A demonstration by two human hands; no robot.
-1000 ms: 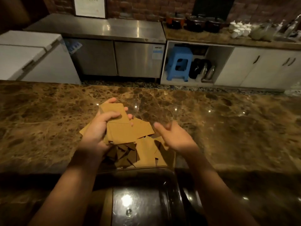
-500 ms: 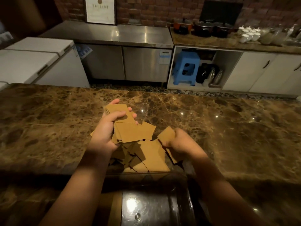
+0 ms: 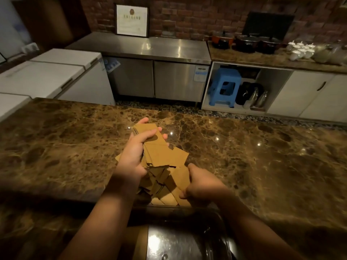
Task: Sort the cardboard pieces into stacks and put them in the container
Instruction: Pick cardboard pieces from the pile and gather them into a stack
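A heap of brown cardboard pieces [image 3: 161, 188] lies on the marble counter [image 3: 244, 156] near its front edge. My left hand [image 3: 134, 154] grips a thick stack of cardboard pieces [image 3: 150, 136] above the heap, thumb on top, fingers under. My right hand [image 3: 202, 185] is curled at the heap's right side and pinches a cardboard piece [image 3: 180, 177] there. A dark glossy container [image 3: 180, 241] sits below the counter edge, between my forearms.
Behind the counter stand white chest freezers [image 3: 56, 76], a steel cabinet [image 3: 154, 72], a blue stool [image 3: 224, 87] in an open shelf and white cupboards [image 3: 309, 92]. Pots and white cups line the back counter [image 3: 281, 59].
My right hand took a loose piece from the heap, then dropped lower and nearer to me at the heap's right side. The left hand keeps its stack.
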